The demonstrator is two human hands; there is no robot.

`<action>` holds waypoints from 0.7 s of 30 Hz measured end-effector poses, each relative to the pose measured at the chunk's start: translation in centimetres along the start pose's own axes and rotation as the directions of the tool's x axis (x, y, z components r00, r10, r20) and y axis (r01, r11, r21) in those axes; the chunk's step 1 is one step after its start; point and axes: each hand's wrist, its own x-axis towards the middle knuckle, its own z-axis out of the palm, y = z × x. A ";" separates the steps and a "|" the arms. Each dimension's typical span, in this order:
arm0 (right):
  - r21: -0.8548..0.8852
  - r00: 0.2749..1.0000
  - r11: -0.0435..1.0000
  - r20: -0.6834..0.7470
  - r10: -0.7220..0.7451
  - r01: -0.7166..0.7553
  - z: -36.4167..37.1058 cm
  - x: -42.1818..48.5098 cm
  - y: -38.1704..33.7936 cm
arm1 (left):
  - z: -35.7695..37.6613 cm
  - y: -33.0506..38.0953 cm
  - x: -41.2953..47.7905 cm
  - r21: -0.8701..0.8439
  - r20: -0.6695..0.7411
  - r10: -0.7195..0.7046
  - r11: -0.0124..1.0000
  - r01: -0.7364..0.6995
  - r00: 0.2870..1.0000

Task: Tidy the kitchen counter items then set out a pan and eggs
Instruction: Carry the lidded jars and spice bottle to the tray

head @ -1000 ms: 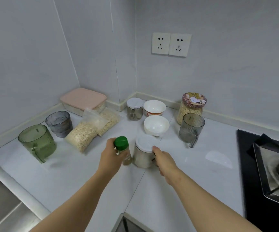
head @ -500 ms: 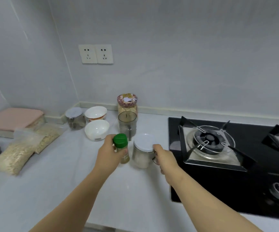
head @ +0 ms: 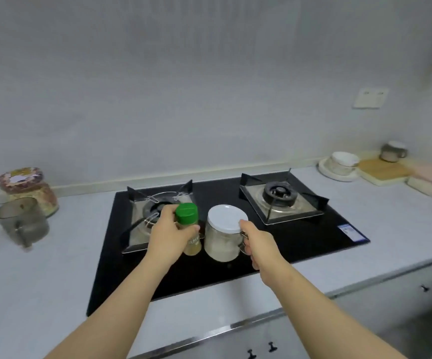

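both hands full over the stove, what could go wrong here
1. The right hand holds the white-lidded jar only by its side handle, so it may tilt or slip.
2. The jar and the green-capped bottle in the left hand are both over the black glass hob; a drop could crack glass.
3. Bottle and jar are carried close together and might knock.

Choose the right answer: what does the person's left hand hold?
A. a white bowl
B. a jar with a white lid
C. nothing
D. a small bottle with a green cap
D: the left hand grips the small bottle with a green cap, while the right hand holds the white-lidded jar by its handle.
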 end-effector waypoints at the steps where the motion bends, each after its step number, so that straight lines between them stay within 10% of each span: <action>1: 0.025 0.999 1.000 -0.048 0.007 -0.006 -2.7 0.3 0.2 | 2.7 1.0 0.0 -0.013 0.039 0.000 1.000 0.001 0.999; 21: 0.216 0.850 0.976 -0.515 0.111 0.004 -39.0 14.7 -1.3 | 43.8 15.7 10.7 -0.061 0.494 0.153 0.988 -0.141 0.856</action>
